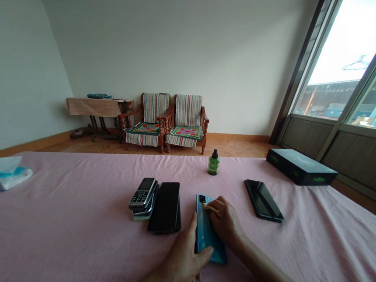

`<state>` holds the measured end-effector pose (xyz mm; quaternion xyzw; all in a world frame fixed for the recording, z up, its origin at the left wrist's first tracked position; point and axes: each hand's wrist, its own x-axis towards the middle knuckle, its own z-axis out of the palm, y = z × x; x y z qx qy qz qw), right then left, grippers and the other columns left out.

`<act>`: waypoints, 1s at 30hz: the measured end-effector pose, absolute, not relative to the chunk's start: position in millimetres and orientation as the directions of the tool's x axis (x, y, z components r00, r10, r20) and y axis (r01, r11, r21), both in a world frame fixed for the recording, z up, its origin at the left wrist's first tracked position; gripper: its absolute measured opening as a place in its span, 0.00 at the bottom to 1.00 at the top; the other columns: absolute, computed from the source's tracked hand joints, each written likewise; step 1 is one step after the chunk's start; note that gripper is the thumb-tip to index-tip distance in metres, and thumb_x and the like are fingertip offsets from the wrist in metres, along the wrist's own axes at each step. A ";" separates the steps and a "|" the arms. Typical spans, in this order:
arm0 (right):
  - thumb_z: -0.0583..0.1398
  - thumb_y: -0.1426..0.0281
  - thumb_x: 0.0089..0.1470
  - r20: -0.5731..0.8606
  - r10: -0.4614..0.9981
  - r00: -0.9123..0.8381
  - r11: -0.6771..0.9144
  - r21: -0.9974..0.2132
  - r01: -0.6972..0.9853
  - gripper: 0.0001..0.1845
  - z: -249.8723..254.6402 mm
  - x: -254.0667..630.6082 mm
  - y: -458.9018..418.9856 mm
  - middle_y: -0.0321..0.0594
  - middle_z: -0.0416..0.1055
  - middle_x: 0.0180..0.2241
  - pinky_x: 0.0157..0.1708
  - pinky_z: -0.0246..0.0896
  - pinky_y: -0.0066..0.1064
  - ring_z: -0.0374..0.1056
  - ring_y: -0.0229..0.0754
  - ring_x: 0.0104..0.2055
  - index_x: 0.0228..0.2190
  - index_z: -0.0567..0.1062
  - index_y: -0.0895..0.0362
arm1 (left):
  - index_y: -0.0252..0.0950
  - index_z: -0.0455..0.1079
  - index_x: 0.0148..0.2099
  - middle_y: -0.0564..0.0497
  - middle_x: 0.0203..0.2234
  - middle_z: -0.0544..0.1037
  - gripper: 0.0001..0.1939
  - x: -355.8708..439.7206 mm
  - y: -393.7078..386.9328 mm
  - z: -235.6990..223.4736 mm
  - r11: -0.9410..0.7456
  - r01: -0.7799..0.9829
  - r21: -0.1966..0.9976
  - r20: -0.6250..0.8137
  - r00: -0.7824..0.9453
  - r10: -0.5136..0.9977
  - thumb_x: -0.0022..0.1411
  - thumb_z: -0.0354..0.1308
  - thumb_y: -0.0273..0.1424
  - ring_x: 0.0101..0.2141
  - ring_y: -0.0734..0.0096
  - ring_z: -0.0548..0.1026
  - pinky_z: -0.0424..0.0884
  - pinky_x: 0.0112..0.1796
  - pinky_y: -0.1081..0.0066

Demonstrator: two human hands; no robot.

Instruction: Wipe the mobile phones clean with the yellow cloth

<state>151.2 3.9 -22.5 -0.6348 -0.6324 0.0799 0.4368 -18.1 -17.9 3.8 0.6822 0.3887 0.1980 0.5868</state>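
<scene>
In the lower middle of the frame we see a blue phone [210, 238], back side up, held just above or against a pink sheet [95, 254]; we cannot tell which. Our left hand [182, 256] is closed on its lower left edge, thumb laid over the back, while our right hand [227, 223] pinches a pale cloth [211, 208] against the back, beside the camera block [202, 199] at the top corner. We judge the phone light and stiff, its glossy back slippery under dry fingers and its glass prone to cracking if dropped; the long side edges look the best hold, clear of the lenses. As for writing, faint pale marks run low on the back, but we cannot read them. Green print shows on the sides of the black box [300, 166] at right, too blurred to make out, and the label of the green bottle [213, 165], above centre right, is equally illegible. No brand can be read anywhere.
</scene>
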 end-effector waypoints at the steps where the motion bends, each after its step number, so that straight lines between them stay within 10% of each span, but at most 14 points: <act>1: 0.53 0.81 0.45 0.451 0.871 0.195 0.177 -0.658 0.732 0.15 -22.7 152.5 3.7 0.40 0.70 0.29 0.32 0.61 0.28 0.68 0.41 0.32 0.29 0.78 0.57 | 0.38 0.25 0.68 0.53 0.26 0.71 0.46 -18.4 -18.0 4.4 -0.008 0.293 0.956 -0.184 0.622 0.762 0.60 0.55 0.27 0.13 0.79 0.66 0.61 0.11 0.82; 30: 0.55 0.80 0.45 0.428 0.892 0.143 0.243 -0.721 0.649 0.13 -8.7 151.1 52.3 0.37 0.70 0.27 0.31 0.60 0.26 0.67 0.38 0.29 0.26 0.78 0.57 | 0.39 0.23 0.68 0.58 0.21 0.70 0.49 -20.1 -16.4 4.9 -0.007 0.228 0.974 -0.150 0.664 0.732 0.60 0.57 0.29 0.13 0.79 0.65 0.60 0.11 0.84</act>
